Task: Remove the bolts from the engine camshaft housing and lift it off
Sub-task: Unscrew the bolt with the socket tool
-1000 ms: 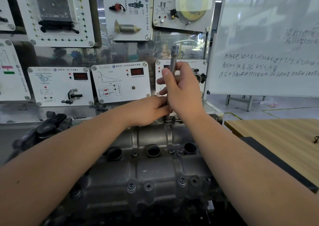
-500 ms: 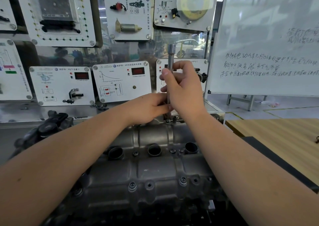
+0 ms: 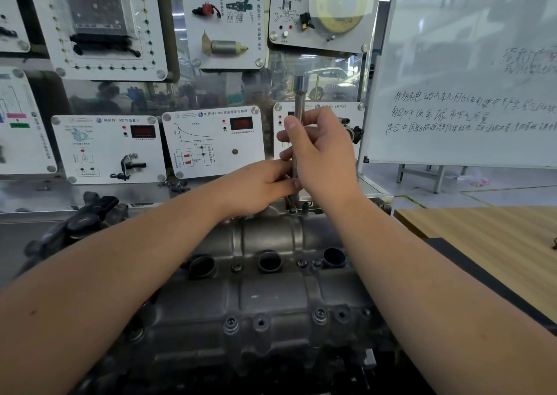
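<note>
Mid bolt removal, far edge of the camshaft housing (image 3: 271,292). Housing sits on the engine right below the camera, three round bores in a row across its middle, bolts (image 3: 320,316) seated along the near flange, so most fasteners look untouched. Right hand (image 3: 322,156) is wrapped around a long socket extension (image 3: 300,99) held upright, thumb up along the shaft, socket end sticking out above the fingers. Lower tip goes down at a far-edge bolt; can't tell whether it's fully seated on the head. Left hand (image 3: 259,186) has fingers curled on the lower part of the shaft, steadying it just above the housing. Judgement: spinning out a loosened bolt by hand. Next move calls for keeping the shaft square to the bolt, twisting until it's free, then lifting the bolt clear and moving to the next one. Housing lift is well off.
</note>
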Demonstrator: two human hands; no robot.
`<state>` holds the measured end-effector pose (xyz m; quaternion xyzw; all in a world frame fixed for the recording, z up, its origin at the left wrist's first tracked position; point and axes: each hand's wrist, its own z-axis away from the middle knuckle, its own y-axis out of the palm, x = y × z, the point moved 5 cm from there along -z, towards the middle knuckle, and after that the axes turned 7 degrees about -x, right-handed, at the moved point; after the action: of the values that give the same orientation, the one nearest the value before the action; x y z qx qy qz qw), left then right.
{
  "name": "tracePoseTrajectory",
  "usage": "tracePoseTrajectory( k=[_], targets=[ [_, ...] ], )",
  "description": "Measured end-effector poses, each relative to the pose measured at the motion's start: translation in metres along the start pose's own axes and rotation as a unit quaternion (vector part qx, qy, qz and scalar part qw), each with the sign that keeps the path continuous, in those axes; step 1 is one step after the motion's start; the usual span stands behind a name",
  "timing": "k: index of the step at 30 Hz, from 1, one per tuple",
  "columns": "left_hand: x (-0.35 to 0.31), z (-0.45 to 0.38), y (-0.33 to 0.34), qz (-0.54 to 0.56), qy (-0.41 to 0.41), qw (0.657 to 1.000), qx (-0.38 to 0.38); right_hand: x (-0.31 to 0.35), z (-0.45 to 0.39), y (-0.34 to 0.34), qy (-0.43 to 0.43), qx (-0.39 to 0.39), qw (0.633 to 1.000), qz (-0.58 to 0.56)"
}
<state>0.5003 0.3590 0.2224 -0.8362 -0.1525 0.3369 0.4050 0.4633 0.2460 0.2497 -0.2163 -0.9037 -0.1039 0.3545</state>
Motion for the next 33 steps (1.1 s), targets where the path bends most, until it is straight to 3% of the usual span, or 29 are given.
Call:
tracePoseTrajectory(
  k=[25,33],
  targets=[
    [-0.0008,0.0016,-0.0006,0.002,0.002,1.000,0.010,0.0031,0.0019,0.0037,-0.011,0.026,1.000,-0.008],
    [0.0033,0.0018,0.0009,0.036,-0.013,0.999,0.009,0.0037,-0.0009,-0.0004,-0.016,-0.005,1.000,0.010]
  ],
)
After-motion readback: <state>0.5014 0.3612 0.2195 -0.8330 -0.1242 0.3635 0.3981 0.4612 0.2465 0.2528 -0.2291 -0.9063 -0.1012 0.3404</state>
